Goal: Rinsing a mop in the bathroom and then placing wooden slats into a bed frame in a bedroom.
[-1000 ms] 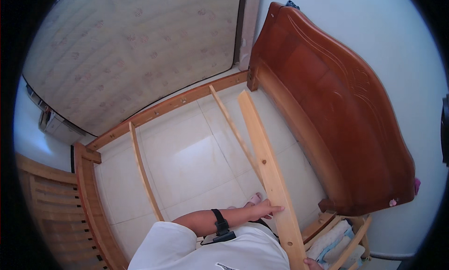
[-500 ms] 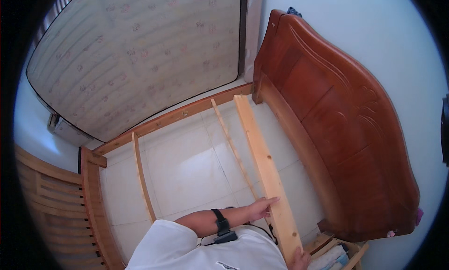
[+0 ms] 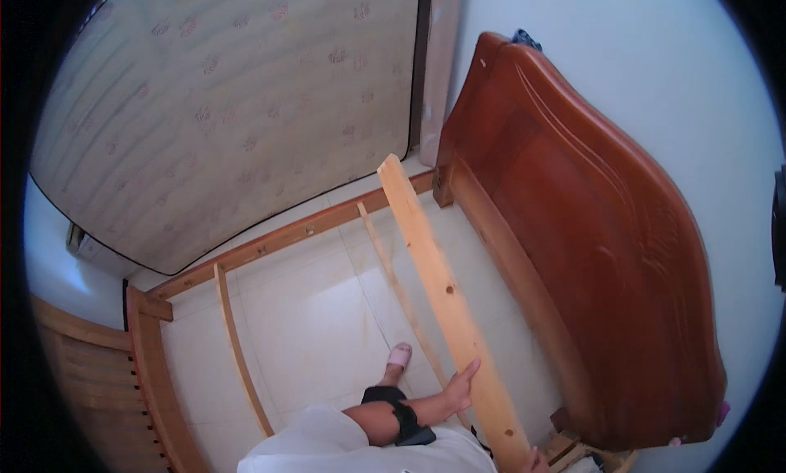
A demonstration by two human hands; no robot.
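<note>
A long pale wooden plank (image 3: 434, 268) with dark knots stretches from my body out over the bed frame, its far end raised above the far side rail (image 3: 332, 219). Partway along its near half, my left hand (image 3: 461, 389) is closed on the plank's left edge, thumb on top. Down at the near end, my right hand (image 3: 537, 461) grips the right edge; only part of it shows at the picture's lower rim. Left of the plank, two thin crosspieces, one slat (image 3: 391, 276) and a second slat (image 3: 236, 342), span the frame above the floor.
The red-brown headboard (image 3: 573, 203) stands on the right against the wall. A mattress (image 3: 237, 104) leans behind the far rail. The slatted footboard (image 3: 94, 383) is at the left. My slippered foot (image 3: 399, 356) stands on the tiles inside the frame. A wooden crate-like piece (image 3: 565, 448) sits at lower right.
The plank's far end has swung left and rises higher in view. Both hands have stayed on the plank. My foot has come into view inside the frame, and the view has shifted.
</note>
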